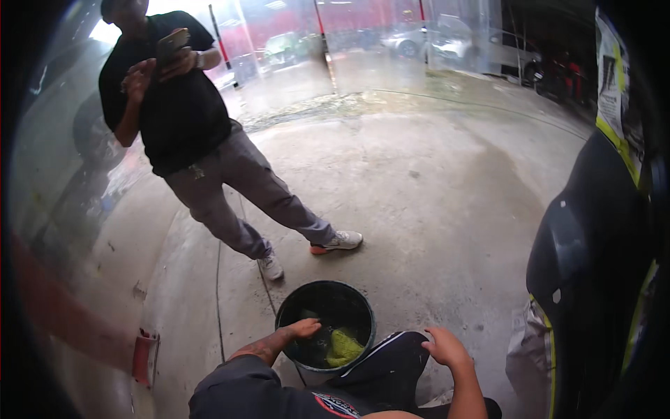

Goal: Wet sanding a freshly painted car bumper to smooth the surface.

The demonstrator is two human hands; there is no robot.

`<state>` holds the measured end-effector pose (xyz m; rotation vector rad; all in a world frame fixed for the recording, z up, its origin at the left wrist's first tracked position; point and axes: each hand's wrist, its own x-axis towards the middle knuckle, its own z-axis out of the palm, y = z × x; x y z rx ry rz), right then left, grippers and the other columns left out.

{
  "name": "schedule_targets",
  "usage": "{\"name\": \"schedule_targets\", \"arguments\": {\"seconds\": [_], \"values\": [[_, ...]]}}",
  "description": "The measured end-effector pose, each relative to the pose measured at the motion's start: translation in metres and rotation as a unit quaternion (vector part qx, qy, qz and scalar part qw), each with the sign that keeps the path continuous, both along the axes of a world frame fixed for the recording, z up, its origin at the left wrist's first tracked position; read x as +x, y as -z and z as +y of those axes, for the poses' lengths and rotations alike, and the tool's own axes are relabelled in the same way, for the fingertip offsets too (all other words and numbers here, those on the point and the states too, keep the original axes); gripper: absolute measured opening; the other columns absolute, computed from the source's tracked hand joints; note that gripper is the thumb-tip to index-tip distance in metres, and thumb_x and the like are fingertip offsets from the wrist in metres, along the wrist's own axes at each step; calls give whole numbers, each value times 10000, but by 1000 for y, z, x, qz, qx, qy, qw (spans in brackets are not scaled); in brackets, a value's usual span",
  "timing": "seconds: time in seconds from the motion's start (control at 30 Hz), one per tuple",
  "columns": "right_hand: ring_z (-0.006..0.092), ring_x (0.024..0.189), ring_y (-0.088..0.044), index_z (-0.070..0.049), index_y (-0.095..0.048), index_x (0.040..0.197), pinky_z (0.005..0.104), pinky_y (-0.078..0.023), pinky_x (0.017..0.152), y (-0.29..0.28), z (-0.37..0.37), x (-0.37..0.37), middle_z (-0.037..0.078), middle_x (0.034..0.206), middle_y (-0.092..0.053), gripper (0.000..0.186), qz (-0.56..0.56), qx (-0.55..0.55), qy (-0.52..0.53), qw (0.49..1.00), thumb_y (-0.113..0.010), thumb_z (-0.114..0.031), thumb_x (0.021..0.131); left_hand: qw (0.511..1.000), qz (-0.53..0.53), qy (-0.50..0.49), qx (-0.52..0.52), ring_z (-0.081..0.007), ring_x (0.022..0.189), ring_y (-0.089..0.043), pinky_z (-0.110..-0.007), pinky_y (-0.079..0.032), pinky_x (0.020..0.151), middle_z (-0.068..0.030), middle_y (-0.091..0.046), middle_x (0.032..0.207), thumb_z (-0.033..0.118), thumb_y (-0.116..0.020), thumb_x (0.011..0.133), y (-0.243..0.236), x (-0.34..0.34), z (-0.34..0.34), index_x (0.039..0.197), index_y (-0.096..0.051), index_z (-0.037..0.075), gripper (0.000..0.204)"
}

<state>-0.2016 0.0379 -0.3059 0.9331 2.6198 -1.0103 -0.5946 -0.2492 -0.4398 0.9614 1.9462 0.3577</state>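
A round black bucket [372, 307] with dark liquid in it stands on the floor in front of me. My left hand [305, 327] reaches over its left side into the opening, fingers stretched out, with nothing visible in them. Beside that hand, a wet yellow-green cloth [343, 348] lies partly in the liquid. A small pale patch [308, 313] shows just beyond my fingers; its kind is unclear. My right hand [448, 348] hovers at my right knee, thumb and fingers apart, holding nothing.
A person [185, 105] stands beyond the bucket at the left, handling a phone [172, 46]. At the right is a dark car panel [590, 230] edged with masking paper and yellow tape. Clear plastic curtains [363, 49] hang at the back, with parked cars behind. A red metal piece [144, 356] stands at lower left.
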Motion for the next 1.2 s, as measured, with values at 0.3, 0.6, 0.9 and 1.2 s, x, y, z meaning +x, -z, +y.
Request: {"name": "schedule_targets", "arguments": {"seconds": [0.3,0.6,0.9,1.2], "values": [[365,1347,-518,-108,-264,1605,417,-504,1011,1,10,-60,254,1474,-492,810,275,-160,66,946,-679,-158,912,927,-179,20,329,-206,1160,-618,-348,-470,1013,-124,-648,1265,223,-426,1087,-107,130,223,1432,-466,9,408],[471,1242,-560,-148,-70,1640,487,-467,1051,-62,35,-15,282,1452,-469,937,421,-65,271,863,-670,-126,921,853,-135,73,499,-91,797,-552,-260,-461,709,-17,-669,881,283,-446,1093,-218,191,382,1177,-664,-51,407],[459,1087,-636,-103,-148,1618,512,-521,933,-60,0,44,263,1336,-521,869,267,74,252,927,-666,-188,925,647,296,259,653,-415,1107,-635,-516,-524,898,-230,-665,1196,115,-542,904,-347,284,456,1366,-560,57,466],[413,1081,-657,-100,-288,1583,496,-530,910,-73,-22,47,209,1340,-532,766,157,150,167,962,-676,-203,931,726,313,292,538,-344,1301,-578,-540,-425,1002,-173,-657,1313,140,-492,919,-368,286,465,1403,-520,91,488]]}}
